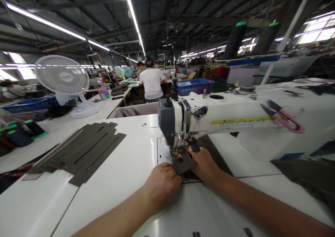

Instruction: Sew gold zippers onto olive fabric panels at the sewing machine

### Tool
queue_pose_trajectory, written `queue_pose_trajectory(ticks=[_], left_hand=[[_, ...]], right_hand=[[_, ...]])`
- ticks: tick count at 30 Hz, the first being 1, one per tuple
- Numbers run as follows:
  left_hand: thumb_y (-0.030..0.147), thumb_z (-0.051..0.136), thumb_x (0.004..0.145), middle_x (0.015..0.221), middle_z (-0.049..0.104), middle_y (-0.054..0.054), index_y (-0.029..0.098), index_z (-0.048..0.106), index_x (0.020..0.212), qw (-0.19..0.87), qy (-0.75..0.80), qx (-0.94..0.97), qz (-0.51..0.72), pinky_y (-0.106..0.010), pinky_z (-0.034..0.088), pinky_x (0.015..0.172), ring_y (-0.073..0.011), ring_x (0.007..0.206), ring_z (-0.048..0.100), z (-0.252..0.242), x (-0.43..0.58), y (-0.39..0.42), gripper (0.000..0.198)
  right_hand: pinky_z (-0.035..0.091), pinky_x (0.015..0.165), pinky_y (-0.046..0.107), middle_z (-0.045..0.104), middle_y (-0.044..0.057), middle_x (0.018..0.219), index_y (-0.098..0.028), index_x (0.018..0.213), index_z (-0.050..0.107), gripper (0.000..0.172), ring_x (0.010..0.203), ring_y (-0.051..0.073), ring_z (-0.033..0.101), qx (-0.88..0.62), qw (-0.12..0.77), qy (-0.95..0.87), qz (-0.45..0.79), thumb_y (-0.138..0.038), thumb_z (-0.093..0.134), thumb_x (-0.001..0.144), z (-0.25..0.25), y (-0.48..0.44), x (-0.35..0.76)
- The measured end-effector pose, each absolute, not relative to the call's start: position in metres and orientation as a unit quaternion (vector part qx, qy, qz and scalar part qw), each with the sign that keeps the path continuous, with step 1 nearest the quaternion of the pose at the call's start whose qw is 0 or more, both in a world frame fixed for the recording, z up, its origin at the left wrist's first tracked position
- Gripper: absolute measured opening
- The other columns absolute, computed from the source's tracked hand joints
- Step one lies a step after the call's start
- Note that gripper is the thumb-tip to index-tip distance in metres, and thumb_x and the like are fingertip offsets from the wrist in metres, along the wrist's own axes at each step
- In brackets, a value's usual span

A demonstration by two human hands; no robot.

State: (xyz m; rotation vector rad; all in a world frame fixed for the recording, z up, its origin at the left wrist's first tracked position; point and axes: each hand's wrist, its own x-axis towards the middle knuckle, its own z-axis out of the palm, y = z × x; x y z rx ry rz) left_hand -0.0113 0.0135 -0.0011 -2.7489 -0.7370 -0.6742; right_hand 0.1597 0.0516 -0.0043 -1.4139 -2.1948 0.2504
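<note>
white bench (125,174) under strip lights (133,14): sewing machine (230,108), stacked grey pieces (75,144). left hand (163,181) pinches grey panel (183,164); right hand (203,163) touches it, grip cannot be told.

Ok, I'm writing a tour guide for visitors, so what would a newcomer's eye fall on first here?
Probably the white sewing machine, spanning centre to right, with the left hand and right hand at a dark piece beneath its head. Next, perhaps, the dark flat pieces piled at left and the white fan beyond them.
</note>
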Motion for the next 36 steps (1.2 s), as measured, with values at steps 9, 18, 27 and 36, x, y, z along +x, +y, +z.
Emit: queue_pose_trajectory(ticks=[9,18,27,36], left_hand=[[0.013,0.034,0.089,0.067,0.063,-0.004,0.014,0.06,0.079,0.062,-0.245,-0.938,-0.236,-0.03,0.05,0.071,-0.0157,0.067,0.06,-0.002,-0.014,0.013,0.028],[0.026,0.053,0.082,0.091,0.061,-0.011,0.013,0.053,0.087,0.073,-0.373,-0.875,-0.299,-0.039,0.053,0.067,-0.0224,0.081,0.06,-0.002,-0.027,-0.006,0.014],[0.01,0.034,0.09,0.102,0.065,-0.013,0.012,0.06,0.095,0.123,-0.263,-0.932,-0.217,-0.04,0.051,0.086,-0.0207,0.095,0.062,0.003,-0.023,0.003,0.027],[0.01,0.031,0.091,0.091,0.066,-0.011,0.013,0.06,0.089,0.148,-0.256,-0.929,-0.222,-0.036,0.054,0.08,-0.0181,0.083,0.064,0.006,-0.015,0.019,0.03]], right_hand=[[0.038,0.055,0.026,0.065,0.012,0.072,-0.014,0.066,0.061,0.032,0.068,0.021,0.061,-0.639,0.214,-0.737,0.048,-0.015,0.036,0.085,-0.009,0.072,0.149],[0.044,0.091,0.038,0.061,0.011,0.108,-0.015,0.103,0.061,0.025,0.105,0.021,0.053,-0.341,0.345,-0.875,0.001,-0.012,0.047,0.083,-0.017,-0.001,0.174],[0.044,0.092,0.032,0.067,0.008,0.095,-0.014,0.085,0.066,0.018,0.099,0.019,0.059,-0.351,0.325,-0.878,0.018,-0.008,0.049,0.082,-0.019,0.005,0.172],[0.044,0.091,0.028,0.068,0.007,0.088,-0.014,0.079,0.065,0.022,0.092,0.017,0.061,-0.353,0.316,-0.88,0.028,-0.005,0.045,0.082,-0.013,0.02,0.17]])
